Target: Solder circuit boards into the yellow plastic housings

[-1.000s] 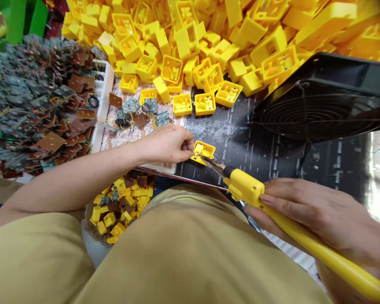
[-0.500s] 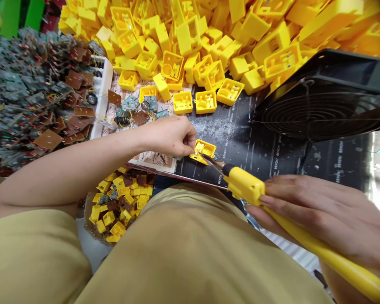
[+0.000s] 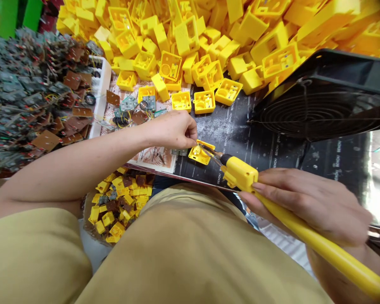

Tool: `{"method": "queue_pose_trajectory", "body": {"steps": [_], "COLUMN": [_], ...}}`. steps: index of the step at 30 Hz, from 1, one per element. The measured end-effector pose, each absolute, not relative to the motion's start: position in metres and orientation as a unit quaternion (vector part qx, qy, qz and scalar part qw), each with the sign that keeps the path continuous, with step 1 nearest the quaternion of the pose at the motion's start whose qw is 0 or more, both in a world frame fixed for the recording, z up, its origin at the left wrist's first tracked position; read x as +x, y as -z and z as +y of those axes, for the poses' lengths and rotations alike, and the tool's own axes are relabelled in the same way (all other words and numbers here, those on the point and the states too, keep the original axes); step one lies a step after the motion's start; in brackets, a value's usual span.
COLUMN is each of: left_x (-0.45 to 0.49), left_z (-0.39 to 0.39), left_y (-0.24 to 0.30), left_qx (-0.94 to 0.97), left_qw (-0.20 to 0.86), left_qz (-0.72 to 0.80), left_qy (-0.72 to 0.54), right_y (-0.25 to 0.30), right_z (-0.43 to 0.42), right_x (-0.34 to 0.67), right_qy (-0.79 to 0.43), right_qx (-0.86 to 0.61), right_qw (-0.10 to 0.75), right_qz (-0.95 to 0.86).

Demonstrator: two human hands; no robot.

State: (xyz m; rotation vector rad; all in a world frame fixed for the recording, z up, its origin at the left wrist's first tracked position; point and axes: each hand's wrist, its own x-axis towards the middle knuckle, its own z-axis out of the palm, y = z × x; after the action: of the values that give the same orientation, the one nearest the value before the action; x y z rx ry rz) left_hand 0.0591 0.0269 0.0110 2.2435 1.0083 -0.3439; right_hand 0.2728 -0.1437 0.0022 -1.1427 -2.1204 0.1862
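Observation:
My right hand (image 3: 313, 202) is wrapped round the yellow handle of a soldering iron (image 3: 242, 172), whose metal tip reaches into a small open yellow plastic case (image 3: 200, 157). The case lies near the table's front edge, its hollow side facing up. My left hand (image 3: 180, 128) is closed in a pinch just above the case's far left corner; whatever its fingertips hold is too small to make out. Partly under that hand, to the left of the case, lies a greyish circuit part (image 3: 179, 152).
Yellow cases (image 3: 145, 63) are heaped along the back. A pile of wired circuit boards (image 3: 34, 97) stands at left by a white tray edge (image 3: 101, 97). A black fan (image 3: 316, 101) occupies the right. Below the table, a box (image 3: 90, 228) holds yellow pieces.
The soldering iron's tip has shifted slightly up and left over the case, and my right hand has moved left with it. My left hand has risen a little, still pinched.

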Motion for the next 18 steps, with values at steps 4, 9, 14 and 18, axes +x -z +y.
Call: {"method": "queue_pose_trajectory", "body": {"steps": [4, 9, 14, 18], "left_x": [0.060, 0.063, 0.066, 0.060], "left_z": [0.027, 0.027, 0.026, 0.022], "left_y": [-0.012, -0.014, -0.017, -0.018], "left_qx": [0.857, 0.852, 0.855, 0.885], "left_qw": [0.312, 0.310, 0.290, 0.245], "left_qz": [0.386, 0.395, 0.398, 0.370], "left_qy": [0.137, 0.149, 0.164, 0.142], "right_y": [-0.008, -0.009, -0.001, 0.000], "right_z": [-0.142, -0.155, -0.160, -0.160], "right_x": [0.273, 0.287, 0.289, 0.286], "right_qy": [-0.065, -0.090, -0.109, -0.115], "right_qx": [-0.432, -0.483, -0.509, -0.530], "right_qw": [0.355, 0.335, 0.316, 0.334], "right_qz": [-0.826, -0.804, -0.793, -0.771]}}
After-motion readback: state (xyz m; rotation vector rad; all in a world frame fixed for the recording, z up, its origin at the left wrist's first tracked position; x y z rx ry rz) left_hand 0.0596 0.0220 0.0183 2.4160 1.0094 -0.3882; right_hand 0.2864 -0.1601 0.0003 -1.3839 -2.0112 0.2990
